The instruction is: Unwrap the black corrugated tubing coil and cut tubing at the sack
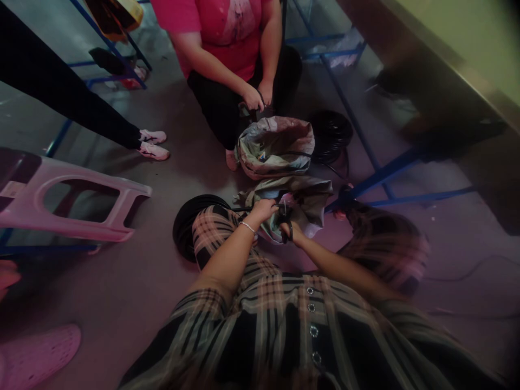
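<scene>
Plaid shirt (280,325) fills my near view; beyond it, the left hand (265,209) pinches the black cable (242,209) over the sack (311,187), seemingly to steady it, the right hand (297,234) curls its fingers round black scissors (290,228), and the cable coil (182,230) lies beside the knee (211,225), perhaps for easy feeding

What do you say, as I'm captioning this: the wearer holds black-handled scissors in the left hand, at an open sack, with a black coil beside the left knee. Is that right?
Not quite: the head view shows the scissors in the right hand; the left hand holds a black cable. The open sack and black coil beside the left knee are as stated.
</scene>
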A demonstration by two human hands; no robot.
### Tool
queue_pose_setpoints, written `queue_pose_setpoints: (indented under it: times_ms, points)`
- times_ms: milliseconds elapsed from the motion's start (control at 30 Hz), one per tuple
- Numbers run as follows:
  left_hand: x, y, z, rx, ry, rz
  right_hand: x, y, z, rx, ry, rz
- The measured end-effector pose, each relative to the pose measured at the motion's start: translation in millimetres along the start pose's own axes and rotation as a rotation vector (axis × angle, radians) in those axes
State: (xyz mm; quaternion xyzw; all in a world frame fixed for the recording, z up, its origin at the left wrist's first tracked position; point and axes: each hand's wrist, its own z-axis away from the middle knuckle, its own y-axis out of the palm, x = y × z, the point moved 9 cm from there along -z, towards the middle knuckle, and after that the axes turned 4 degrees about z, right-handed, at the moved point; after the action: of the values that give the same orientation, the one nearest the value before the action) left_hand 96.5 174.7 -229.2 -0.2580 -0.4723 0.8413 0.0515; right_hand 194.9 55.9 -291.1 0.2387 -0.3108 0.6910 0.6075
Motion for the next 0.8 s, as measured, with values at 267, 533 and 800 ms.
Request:
queue_pose_setpoints:
  times_ms: [267,533,800]
  points:
    - [0.4,0.7,-2.0,-0.013,0.001,0.01,-3.3,0.8,-0.2,-0.032,0.002,-0.008]
    - [2.9,-0.7,0.8,-0.015,-0.022,-0.018,-1.8,-2.5,-1.0,-0.071,-0.015,0.041]
    - [6.1,-6.3,0.5,-0.041,-0.056,-0.005,-4.7,-0.2,-6.3,-0.032,-0.03,0.014]
